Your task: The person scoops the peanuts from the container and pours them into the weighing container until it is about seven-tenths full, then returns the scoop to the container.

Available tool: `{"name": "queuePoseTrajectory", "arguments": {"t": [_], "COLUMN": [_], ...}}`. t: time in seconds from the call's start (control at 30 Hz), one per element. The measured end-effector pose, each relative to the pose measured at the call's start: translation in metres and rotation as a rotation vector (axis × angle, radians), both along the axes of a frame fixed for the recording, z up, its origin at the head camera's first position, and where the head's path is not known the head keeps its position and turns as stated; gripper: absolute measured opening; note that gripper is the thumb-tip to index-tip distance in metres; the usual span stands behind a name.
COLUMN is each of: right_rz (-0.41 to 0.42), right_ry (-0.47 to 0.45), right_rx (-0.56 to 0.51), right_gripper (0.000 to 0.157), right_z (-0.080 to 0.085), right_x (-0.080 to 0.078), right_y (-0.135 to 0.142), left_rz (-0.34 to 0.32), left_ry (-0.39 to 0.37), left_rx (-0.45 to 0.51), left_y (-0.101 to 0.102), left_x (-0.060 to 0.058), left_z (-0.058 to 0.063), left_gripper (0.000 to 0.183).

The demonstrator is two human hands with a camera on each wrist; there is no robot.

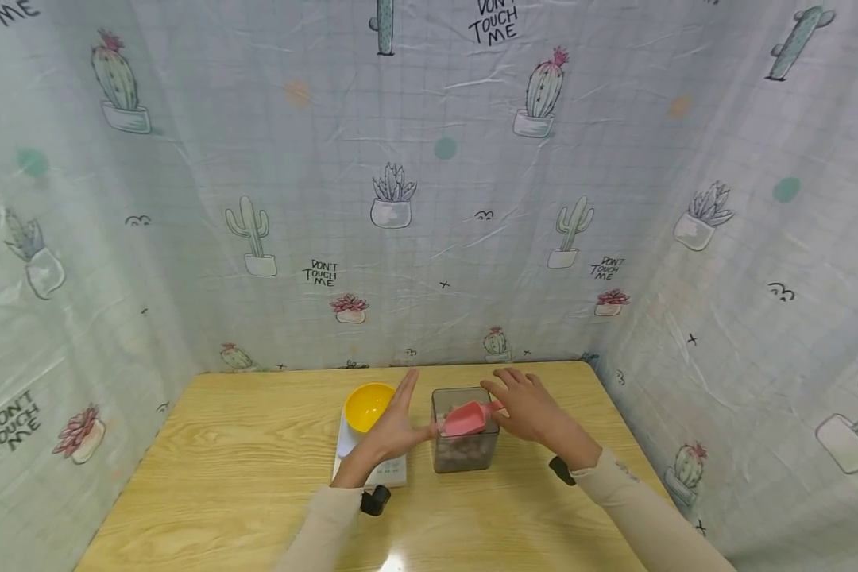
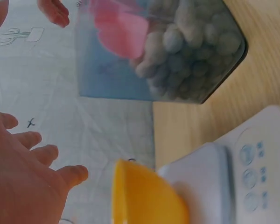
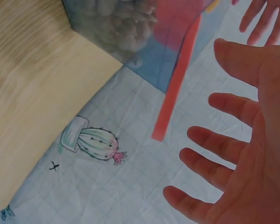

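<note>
A clear grey-tinted box [image 1: 463, 461] stands on the table, part filled with pale brown, nut-like pieces [image 2: 177, 56]. In its top lies a pink scoop [image 1: 465, 420], its flat handle [image 3: 177, 86] sticking out over the right rim. My right hand [image 1: 527, 405] hovers beside that handle, fingers spread and holding nothing. On the box's other side is my left hand [image 1: 396, 429], also empty, thumb toward the box and fingers stretched out. Behind the left hand, a yellow bowl [image 1: 367, 405] sits on a white kitchen scale [image 2: 261, 163], which the hand and forearm partly hide.
The wooden table [image 1: 257, 461] reaches back to a cactus-print curtain [image 1: 429, 191], which also hangs along both sides. A dark wrist camera [image 1: 376, 500] is strapped on the left wrist, another [image 1: 562, 470] on the right.
</note>
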State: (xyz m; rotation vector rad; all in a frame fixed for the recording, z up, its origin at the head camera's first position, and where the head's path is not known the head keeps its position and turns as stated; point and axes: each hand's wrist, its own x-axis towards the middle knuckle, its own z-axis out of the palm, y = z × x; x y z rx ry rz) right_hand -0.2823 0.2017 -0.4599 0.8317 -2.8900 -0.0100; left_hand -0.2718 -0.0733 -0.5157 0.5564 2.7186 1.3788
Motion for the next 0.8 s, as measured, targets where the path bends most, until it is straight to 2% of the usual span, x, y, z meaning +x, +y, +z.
{"name": "queuePoseTrajectory", "arguments": {"t": [0.27, 0.4, 0.5, 0.7, 0.8], "right_rz": [0.005, 0.011, 0.034, 0.093, 0.112], "right_ry": [0.024, 0.046, 0.094, 0.217, 0.257], "right_rx": [0.035, 0.037, 0.041, 0.059, 0.076], "right_gripper": [0.042, 0.032, 0.027, 0.015, 0.012], "right_z": [-0.010, -0.016, -0.022, -0.029, -0.029], "right_x": [0.002, 0.001, 0.000, -0.002, -0.003], "right_y": [-0.007, -0.011, -0.012, -0.012, -0.012], "left_rz": [-0.029, -0.021, -0.016, -0.081, -0.086], "left_ry": [-0.047, -0.042, -0.031, -0.071, -0.089], "left_rx": [0.032, -0.008, -0.031, 0.058, 0.086], "left_y": [0.012, 0.017, 0.021, 0.026, 0.027], "left_x": [-0.004, -0.002, -0.002, -0.004, -0.005], "left_z": [-0.022, -0.029, -0.035, -0.044, -0.047], "left_gripper": [0.114, 0.118, 0.118, 0.120, 0.120]}}
